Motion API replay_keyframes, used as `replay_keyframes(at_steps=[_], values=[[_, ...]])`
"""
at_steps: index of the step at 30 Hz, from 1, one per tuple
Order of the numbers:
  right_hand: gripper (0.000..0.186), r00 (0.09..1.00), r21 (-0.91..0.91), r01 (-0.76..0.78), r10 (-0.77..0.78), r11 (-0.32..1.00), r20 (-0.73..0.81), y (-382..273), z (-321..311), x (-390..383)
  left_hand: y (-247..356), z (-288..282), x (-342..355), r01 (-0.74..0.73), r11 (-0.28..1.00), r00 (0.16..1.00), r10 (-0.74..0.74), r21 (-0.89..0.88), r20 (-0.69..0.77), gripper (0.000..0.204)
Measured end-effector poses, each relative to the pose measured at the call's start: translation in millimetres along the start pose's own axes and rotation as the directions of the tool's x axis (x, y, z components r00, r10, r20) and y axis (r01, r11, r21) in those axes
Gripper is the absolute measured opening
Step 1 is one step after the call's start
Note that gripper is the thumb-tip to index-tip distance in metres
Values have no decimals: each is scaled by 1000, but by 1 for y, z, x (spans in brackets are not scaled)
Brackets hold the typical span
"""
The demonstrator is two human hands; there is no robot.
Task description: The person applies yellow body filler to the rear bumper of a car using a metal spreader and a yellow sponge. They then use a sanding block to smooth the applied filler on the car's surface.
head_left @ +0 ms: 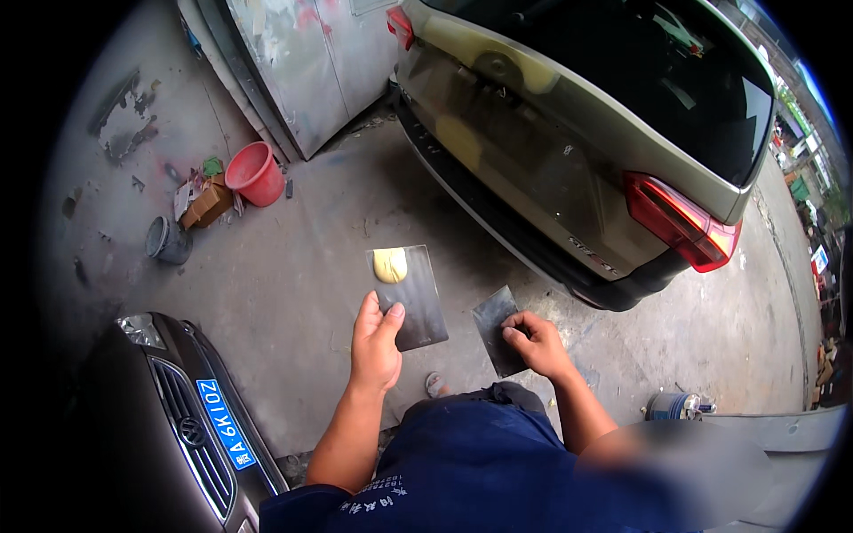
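Note:
My left hand (pixel 377 348) grips a dark rectangular putty board (pixel 419 306) by its near left side, thumb on top. A rounded lump of pale yellow putty (pixel 389 266) sits at the board's far end. To the right, my right hand (pixel 538 345) pinches a thin dark putty spreader (pixel 495 313) between thumb and fingers. The board and the spreader are apart. Beyond both hands stands the rear of a beige car (pixel 533 169), with dull yellowish patches (pixel 459 145) on its tailgate.
The car's black rear bumper (pixel 480 213) and lit tail lamp (pixel 682 222) are ahead. A second dark car's front (pixel 191 431) stands at lower left. A red bucket (pixel 255 175), cardboard box (pixel 207 203) and grey bucket (pixel 169 242) line the left wall. A can (pixel 673 406) is at lower right.

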State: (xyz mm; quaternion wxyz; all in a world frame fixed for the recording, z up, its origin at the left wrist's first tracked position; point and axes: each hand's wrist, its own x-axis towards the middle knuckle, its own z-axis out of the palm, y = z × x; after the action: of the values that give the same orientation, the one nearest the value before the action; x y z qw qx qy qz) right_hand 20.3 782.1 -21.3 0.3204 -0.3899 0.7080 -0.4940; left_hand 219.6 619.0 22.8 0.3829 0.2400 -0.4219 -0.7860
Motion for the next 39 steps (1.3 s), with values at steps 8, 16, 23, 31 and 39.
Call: replay_keyframes(at_steps=[8, 16, 23, 31, 39], values=[[20, 990, 65, -132, 129, 989, 52, -3, 18, 97, 13, -20, 89, -8, 1000, 998, 9, 11, -60, 27], [55, 996, 423, 49, -75, 905, 45, -20, 21, 216, 19, -20, 183, -99, 995, 980, 103, 29, -171, 26], [57, 928, 493, 6, -188, 870, 321, -52, 41, 290, 37, -12, 242, -146, 977, 987, 134, -155, -85, 33], [53, 930, 240, 161, -229, 957, 289, -86, 60, 381, 61, -57, 303, 66, 998, 987, -63, -18, 146, 43], [55, 913, 330, 293, -365, 897, 182, -108, 117, 460, 115, -123, 388, 48, 914, 916, -201, 403, 346, 45]])
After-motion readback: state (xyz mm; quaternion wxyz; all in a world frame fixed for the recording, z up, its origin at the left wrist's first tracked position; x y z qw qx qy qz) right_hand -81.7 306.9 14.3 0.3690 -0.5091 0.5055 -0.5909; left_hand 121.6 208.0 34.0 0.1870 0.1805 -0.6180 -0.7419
